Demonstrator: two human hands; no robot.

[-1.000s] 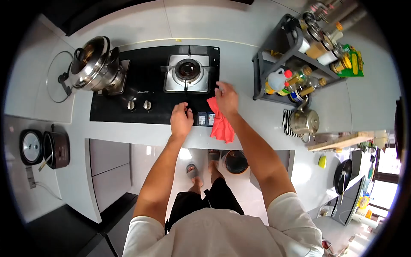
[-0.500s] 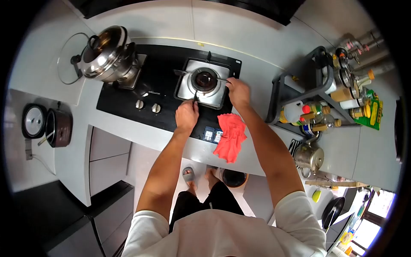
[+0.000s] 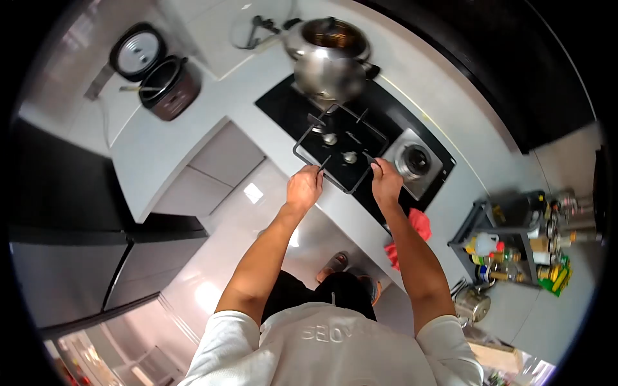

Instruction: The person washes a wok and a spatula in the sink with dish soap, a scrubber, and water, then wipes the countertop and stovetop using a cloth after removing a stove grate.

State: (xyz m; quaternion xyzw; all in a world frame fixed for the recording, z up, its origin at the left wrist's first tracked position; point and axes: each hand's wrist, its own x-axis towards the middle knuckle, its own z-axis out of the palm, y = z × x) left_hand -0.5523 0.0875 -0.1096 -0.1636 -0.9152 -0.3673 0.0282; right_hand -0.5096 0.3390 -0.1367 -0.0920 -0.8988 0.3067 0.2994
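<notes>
Both hands hold a dark square pan support (image 3: 297, 147) above the left part of the black gas hob (image 3: 275, 101). The fingers of my left hand (image 3: 304, 187) are closed on its near prong. My right hand (image 3: 387, 182) pinches the prong on the right side. Right of my right hand, the burner (image 3: 413, 161) sits bare on its steel plate. A red cloth (image 3: 420, 223) lies at the hob's near right corner, partly behind my right forearm. The control knobs (image 3: 349, 157) show through the frame.
A lidded steel pot (image 3: 329, 71) stands on the hob's far left burner. An open rice cooker (image 3: 172, 96) is at the upper left. At the right are a grey rack (image 3: 476, 222) with bottles and a steel kettle (image 3: 472, 305). The range hood (image 3: 476, 64) hangs overhead.
Both hands have closed on the pan support and lifted it off the right burner, carrying it left over the hob. The view has turned towards the left.
</notes>
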